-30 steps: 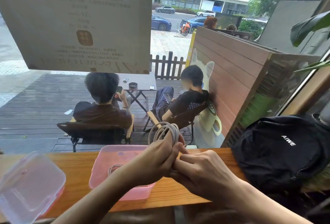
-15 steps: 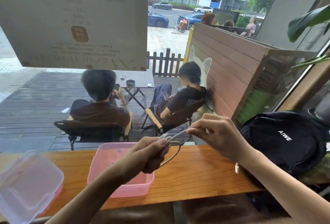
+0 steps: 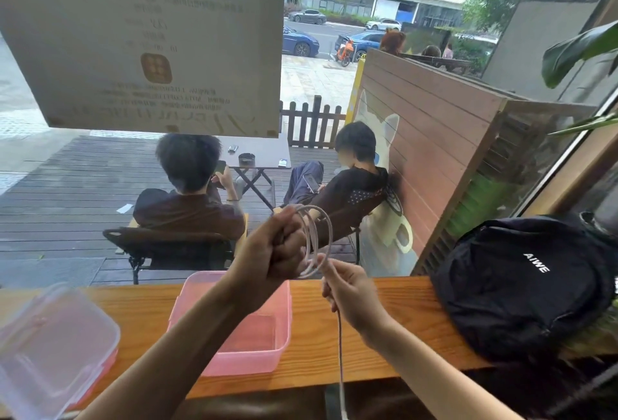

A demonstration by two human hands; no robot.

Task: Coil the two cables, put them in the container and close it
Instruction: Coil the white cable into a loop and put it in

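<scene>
The light, floppy cable (image 3: 316, 242) loops from the fisted left hand (image 3: 276, 252); the right hand (image 3: 347, 289) pinches its slack tail, probably the best place to guide it.

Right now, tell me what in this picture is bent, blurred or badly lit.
Head view: wide-angle bending curves the wooden counter and window frame; daylight outside is bright, leaving both forearms dim; the cable looped from the left hand is slightly motion-smeared; the lid at the corner looks stretched.
</scene>
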